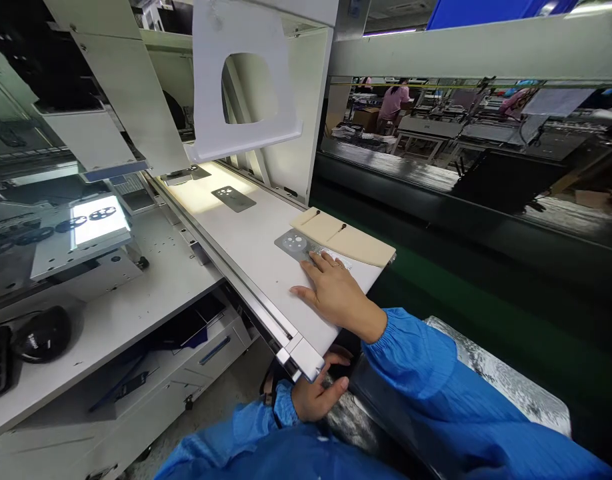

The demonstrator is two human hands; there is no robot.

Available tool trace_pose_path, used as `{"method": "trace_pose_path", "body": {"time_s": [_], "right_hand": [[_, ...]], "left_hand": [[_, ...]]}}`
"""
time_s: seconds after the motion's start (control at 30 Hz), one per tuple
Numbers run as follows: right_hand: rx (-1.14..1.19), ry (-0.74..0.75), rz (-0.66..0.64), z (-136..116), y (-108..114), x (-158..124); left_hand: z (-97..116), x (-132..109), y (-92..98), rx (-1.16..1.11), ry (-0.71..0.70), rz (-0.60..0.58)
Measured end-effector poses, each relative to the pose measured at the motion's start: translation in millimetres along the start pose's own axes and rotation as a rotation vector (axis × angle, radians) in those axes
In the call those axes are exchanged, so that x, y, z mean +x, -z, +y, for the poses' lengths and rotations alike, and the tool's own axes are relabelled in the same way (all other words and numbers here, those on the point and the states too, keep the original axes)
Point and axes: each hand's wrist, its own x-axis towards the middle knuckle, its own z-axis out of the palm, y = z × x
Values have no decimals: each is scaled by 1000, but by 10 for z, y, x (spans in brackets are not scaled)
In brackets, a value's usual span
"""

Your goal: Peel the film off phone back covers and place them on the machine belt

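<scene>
My right hand (pixel 335 291) lies flat on the white conveyor belt (pixel 251 247), fingers stretched out and touching the near edge of a grey plate with round holes (pixel 294 243). A beige stop block (pixel 343 237) sits just behind that plate at the belt's end. My left hand (pixel 317 393) is below the belt's near corner, fingers curled loosely beside a dark tray with shiny film (pixel 506 387); I cannot see anything held in it. A second grey plate (pixel 233 198) rests farther up the belt.
A white machine hood with a cut-out (pixel 243 80) hangs over the belt's far end. To the left are a lit screen (pixel 97 220), a black mouse (pixel 42 333) and a white cabinet. A green floor strip and other people at benches are on the right.
</scene>
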Motion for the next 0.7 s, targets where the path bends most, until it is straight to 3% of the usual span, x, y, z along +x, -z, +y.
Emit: {"method": "trace_pose_path", "body": {"time_s": [0.13,0.27,0.43,0.7], "right_hand": [[-19,4,50,4,4,-50],[-27,106,250,83,55,-351],[68,115,451,441,142,-1144],[97,-143,401,1023,-36,-2472]], "left_hand": [[-5,1,-8,-6,-4,4],[-27,-6,-9,20,-8,-2],[-27,-5,0,23,-35,8],[-47,22,-26,1,24,66]]}}
